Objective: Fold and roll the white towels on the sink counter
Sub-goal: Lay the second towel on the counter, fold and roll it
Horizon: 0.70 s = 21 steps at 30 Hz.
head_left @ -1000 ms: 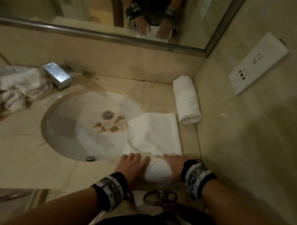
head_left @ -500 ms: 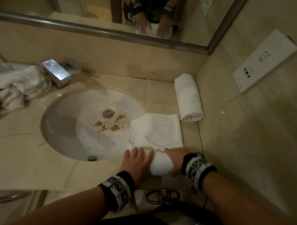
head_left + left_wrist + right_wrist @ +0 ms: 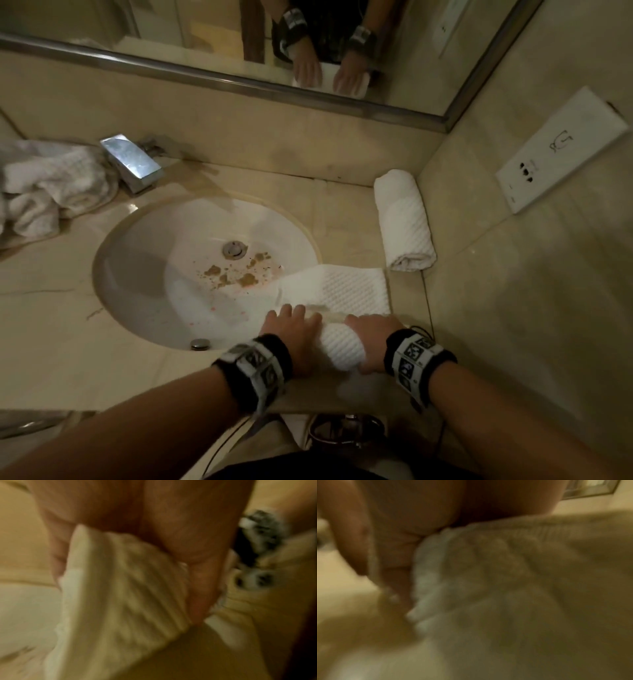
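My left hand [image 3: 291, 337] presses flat, and my right hand [image 3: 373, 339] curls around the towel [image 3: 342, 291], half rolled at the counter's [image 3: 51, 342] 6 o'clock edge. Its unrolled part overhangs the sink [image 3: 137, 274] at 9 o'clock.

Half-rolled white towel [image 3: 346, 294] lies near a finished towel roll [image 3: 404, 222].
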Each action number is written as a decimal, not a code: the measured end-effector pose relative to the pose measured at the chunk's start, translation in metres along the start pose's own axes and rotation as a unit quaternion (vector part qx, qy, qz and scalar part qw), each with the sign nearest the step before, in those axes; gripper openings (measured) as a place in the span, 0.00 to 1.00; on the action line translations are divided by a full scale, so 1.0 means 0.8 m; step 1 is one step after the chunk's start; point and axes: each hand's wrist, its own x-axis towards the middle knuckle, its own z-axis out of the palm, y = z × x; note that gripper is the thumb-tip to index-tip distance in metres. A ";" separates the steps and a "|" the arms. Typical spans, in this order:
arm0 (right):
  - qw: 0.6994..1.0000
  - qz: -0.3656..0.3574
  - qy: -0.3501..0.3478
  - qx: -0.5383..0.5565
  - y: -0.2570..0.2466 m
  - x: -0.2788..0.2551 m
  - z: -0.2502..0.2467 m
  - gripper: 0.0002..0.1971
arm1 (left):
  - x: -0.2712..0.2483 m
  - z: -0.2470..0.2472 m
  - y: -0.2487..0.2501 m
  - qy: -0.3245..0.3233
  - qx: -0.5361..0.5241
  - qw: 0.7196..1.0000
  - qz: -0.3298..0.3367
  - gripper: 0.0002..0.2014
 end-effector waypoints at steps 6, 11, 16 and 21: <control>0.989 -0.011 -0.144 0.019 0.008 0.003 -0.016 0.54 | -0.016 0.013 0.009 0.007 -0.010 0.999 0.041 0.38; 0.998 0.024 -0.055 -0.034 0.007 -0.003 -0.001 0.58 | 0.015 -0.028 -0.009 -0.203 -0.151 0.967 0.023 0.40; 0.998 0.010 -0.052 -0.021 0.004 -0.004 0.007 0.54 | -0.007 -0.001 0.000 -0.057 -0.041 0.997 0.036 0.44; 0.991 -0.001 -0.130 -0.018 0.012 -0.001 -0.005 0.64 | -0.027 0.032 0.011 0.006 0.072 0.996 0.048 0.45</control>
